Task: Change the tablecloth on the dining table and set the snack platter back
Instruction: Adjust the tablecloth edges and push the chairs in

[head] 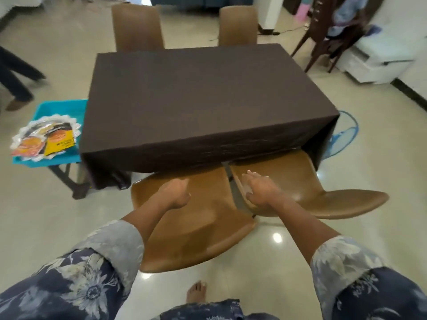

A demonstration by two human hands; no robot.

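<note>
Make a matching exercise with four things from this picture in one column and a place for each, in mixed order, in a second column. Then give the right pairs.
Things:
1. brown tablecloth
2. snack platter
3. two near chairs
4. blue mesh basket

Places:
A. on the turquoise stool, left of the table
B. under the person's hands, at the table's near edge
C. spread over the dining table
D. on the floor by the table's right near corner

Pairs: 1-C, 2-A, 3-B, 4-D
</note>
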